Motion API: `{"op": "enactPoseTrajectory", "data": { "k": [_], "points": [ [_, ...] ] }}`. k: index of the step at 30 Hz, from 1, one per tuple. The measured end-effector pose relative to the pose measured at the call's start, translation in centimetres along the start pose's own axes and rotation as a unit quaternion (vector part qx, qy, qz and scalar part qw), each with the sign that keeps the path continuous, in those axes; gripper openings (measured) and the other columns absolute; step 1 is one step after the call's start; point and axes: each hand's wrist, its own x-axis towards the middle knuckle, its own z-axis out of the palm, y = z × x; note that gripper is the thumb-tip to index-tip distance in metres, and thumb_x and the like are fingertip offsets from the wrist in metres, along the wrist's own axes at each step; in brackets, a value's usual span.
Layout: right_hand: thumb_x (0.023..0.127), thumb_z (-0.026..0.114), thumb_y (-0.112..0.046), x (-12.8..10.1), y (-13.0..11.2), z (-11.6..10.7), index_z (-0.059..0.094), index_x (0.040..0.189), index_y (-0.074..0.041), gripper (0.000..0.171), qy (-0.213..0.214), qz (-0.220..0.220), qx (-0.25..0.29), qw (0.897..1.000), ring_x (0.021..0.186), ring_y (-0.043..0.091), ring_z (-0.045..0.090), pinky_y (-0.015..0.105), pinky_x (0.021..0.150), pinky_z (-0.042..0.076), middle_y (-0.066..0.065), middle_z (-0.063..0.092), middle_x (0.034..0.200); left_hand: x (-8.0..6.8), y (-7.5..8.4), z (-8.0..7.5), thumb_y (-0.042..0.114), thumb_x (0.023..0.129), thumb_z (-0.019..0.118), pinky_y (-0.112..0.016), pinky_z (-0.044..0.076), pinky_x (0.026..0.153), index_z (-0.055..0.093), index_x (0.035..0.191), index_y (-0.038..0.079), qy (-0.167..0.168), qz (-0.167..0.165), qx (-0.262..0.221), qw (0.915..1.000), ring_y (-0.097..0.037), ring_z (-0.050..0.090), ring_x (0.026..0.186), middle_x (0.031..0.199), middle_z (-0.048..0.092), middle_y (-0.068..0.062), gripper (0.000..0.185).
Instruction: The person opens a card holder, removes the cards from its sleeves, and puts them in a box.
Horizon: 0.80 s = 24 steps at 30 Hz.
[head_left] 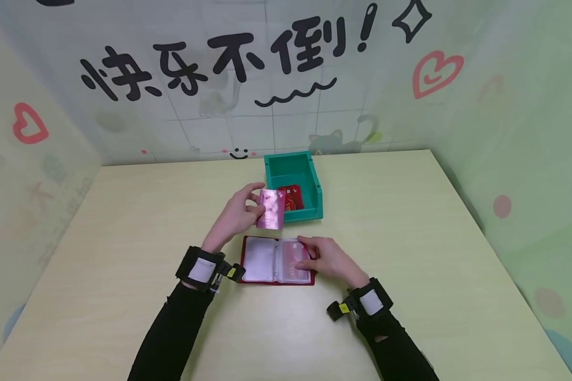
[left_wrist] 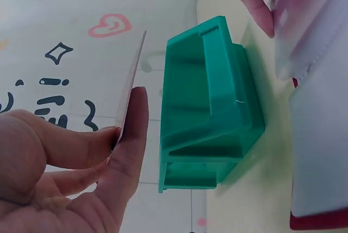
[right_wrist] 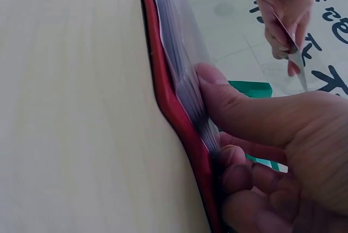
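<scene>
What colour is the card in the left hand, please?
Shiny pink, the card shows best in the head view.

I see a shiny pink card [head_left: 271, 208] at the frame's centre, and just right of it a teal green bin [head_left: 293, 170] with red cards [head_left: 292, 197] bearing pale lettering. Below lies a dark red card holder [head_left: 276, 260] with clear, whitish sleeves. The table [head_left: 124, 222] is pale yellow-cream. My sleeves [head_left: 171, 333] are black. Across the top, the pale green wall [head_left: 505, 106] carries black characters and red hearts.
</scene>
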Motion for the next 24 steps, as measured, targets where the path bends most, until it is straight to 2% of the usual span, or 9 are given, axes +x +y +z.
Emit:
{"op": "enactPoseTrajectory", "data": {
  "k": [7, 10, 12, 15, 19, 24],
  "points": [
    [0.086, 0.08, -0.023, 0.1, 0.0, 0.0, 0.051, 0.146, -0.005, 0.07, -0.001, -0.002, -0.001, 1.0, 0.074, 0.015, 0.041, 0.022, 0.058, 0.03, 0.002, 0.04, 0.074, 2.6, 2.0, 0.8, 0.007, 0.1, 0.057, -0.024, 0.05, 0.068, 0.04, 0.147, 0.005, 0.022, 0.024, 0.034, 0.9989, -0.028, 0.064, 0.091, 0.126, 0.057, -0.022, 0.05],
    [0.086, 0.081, -0.023, 0.1, 0.0, 0.0, 0.052, 0.146, -0.005, 0.069, -0.001, -0.004, -0.001, 1.0, 0.072, 0.015, 0.041, 0.022, 0.058, 0.03, 0.002, 0.04, 0.073, 4.0, 2.6, 1.6, 0.006, 0.1, 0.057, -0.024, 0.049, 0.066, 0.037, 0.146, 0.005, 0.037, 0.044, 0.059, 0.9966, -0.027, 0.062, 0.086, 0.122, 0.059, -0.021, 0.05],
    [0.085, 0.081, -0.023, 0.0, 0.0, 0.0, 0.052, 0.145, -0.004, 0.069, -0.001, -0.004, 0.0, 1.0, 0.072, 0.015, 0.04, 0.022, 0.058, 0.029, 0.002, 0.039, 0.073, 4.9, 2.9, 2.1, 0.004, 0.1, 0.056, -0.03, 0.048, 0.065, 0.034, 0.149, 0.006, 0.043, 0.055, 0.079, 0.9944, -0.03, 0.059, 0.08, 0.116, 0.061, -0.023, 0.054],
    [0.085, 0.081, -0.022, 0.0, -0.1, -0.1, 0.052, 0.145, -0.003, 0.069, -0.001, -0.007, -0.001, 1.0, 0.071, 0.015, 0.04, 0.022, 0.057, 0.029, 0.001, 0.039, 0.072, 6.1, 3.2, 3.0, 0.002, 0.099, 0.055, -0.038, 0.055, 0.08, 0.034, 0.151, 0.006, 0.04, 0.066, 0.131, 0.9883, -0.032, 0.059, 0.093, 0.123, 0.06, -0.023, 0.056],
    [0.086, 0.081, -0.022, 0.1, -0.1, -0.1, 0.052, 0.145, -0.003, 0.068, -0.002, -0.011, -0.002, 1.0, 0.071, 0.015, 0.039, 0.021, 0.058, 0.028, 0.001, 0.037, 0.072, 7.2, 3.4, 3.9, 0.0, 0.097, 0.059, -0.047, 0.051, 0.104, 0.041, 0.148, 0.003, 0.03, 0.067, 0.2, 0.977, -0.033, 0.053, 0.121, 0.139, 0.053, -0.022, 0.054],
    [0.085, 0.081, -0.02, 0.0, -0.2, -0.2, 0.053, 0.144, -0.001, 0.068, -0.004, -0.016, -0.001, 1.0, 0.069, 0.015, 0.038, 0.021, 0.058, 0.027, 0.001, 0.036, 0.071, 8.2, 3.3, 5.1, -0.002, 0.092, 0.066, -0.046, 0.051, 0.105, 0.043, 0.145, -0.001, 0.025, 0.063, 0.253, 0.965, -0.034, 0.055, 0.122, 0.138, 0.052, -0.023, 0.058]
  ]
}}
